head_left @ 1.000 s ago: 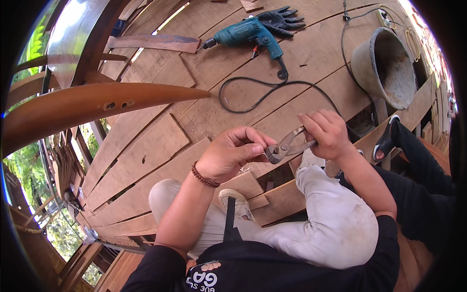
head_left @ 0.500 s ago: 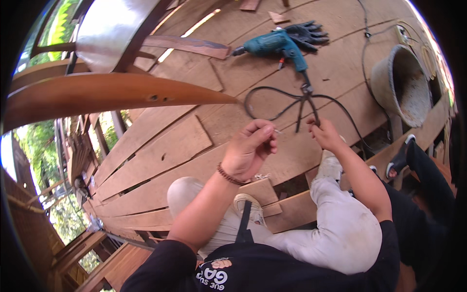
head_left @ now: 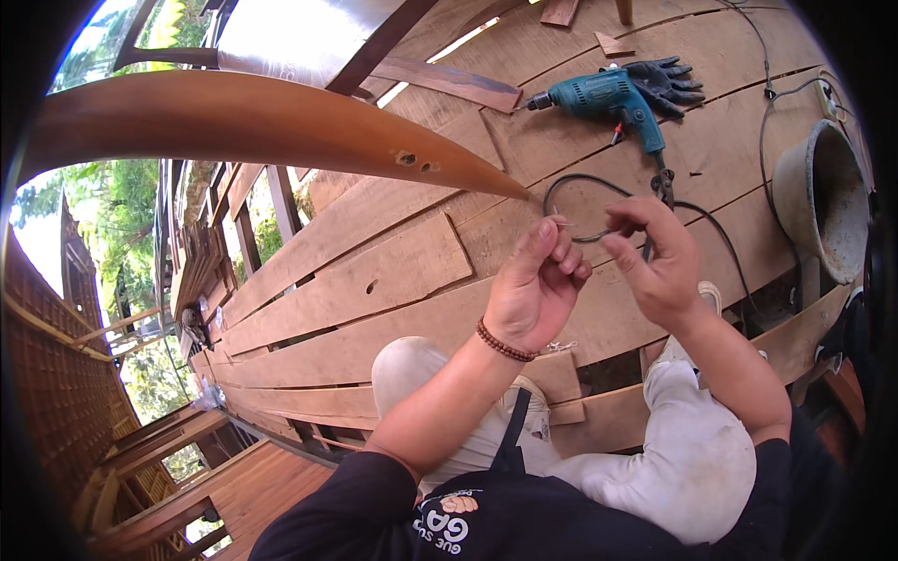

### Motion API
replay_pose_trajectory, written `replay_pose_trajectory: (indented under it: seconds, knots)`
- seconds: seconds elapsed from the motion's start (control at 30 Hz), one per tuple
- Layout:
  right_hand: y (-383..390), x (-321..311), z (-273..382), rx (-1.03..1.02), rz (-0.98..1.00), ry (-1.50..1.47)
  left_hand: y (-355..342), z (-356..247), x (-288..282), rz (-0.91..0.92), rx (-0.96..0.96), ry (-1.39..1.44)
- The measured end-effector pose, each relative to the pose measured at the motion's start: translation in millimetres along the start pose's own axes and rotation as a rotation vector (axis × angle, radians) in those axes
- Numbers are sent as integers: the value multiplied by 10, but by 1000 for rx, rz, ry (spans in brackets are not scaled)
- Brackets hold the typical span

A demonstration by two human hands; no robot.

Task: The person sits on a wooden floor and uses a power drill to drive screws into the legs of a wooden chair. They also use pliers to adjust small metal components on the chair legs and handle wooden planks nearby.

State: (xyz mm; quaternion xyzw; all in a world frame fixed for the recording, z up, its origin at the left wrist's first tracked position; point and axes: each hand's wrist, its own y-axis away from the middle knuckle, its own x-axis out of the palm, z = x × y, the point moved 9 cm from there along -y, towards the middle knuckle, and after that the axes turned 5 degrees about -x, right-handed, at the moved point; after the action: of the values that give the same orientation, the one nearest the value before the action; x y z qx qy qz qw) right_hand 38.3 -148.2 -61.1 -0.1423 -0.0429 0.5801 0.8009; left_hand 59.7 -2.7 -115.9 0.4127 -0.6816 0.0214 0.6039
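Note:
My left hand (head_left: 538, 285), with a beaded bracelet at the wrist, pinches a small thin nail-like piece (head_left: 568, 224) between thumb and forefinger. Its exact kind is too small to make out. Just to the right is my right hand (head_left: 662, 266), its thumb and forefinger apart and nothing visible between them. Beyond the right hand, pincers (head_left: 663, 183) lie on the plank floor, their handles partly hidden by my fingers. A teal corded drill (head_left: 599, 93) rests farther off, beside a dark work glove (head_left: 666, 84).
A curved, polished wooden piece (head_left: 309, 126) with two holes reaches in from the left. The drill's black cable (head_left: 720, 217) loops over the planks (head_left: 374, 323), which have gaps between them. A grey bucket (head_left: 795, 192) stands tilted at right. Wood offcuts (head_left: 559, 11) lie at the far side.
My right hand has let go of the pincers and come up beside my left hand. The left hand still pinches the small piece. The whole view has shifted, moving the scene rightward.

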Motion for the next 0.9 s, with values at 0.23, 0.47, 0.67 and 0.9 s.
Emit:
replay_pose_trajectory:
  seconds: [0.23,0.47,0.67,0.9]
  knots:
    - [-141,375,222,-59,41,-212,137,29,140,-206,-9,41]
    - [-523,321,755,-157,238,-23,396,-795,141,-140,413,-502]
    - [-1066,442,906,-76,230,39,1115,-2318,1766,229,1277,-964]
    - [-630,1160,542,-9,-267,-512,729,-2589,2534,445,702,-1167]
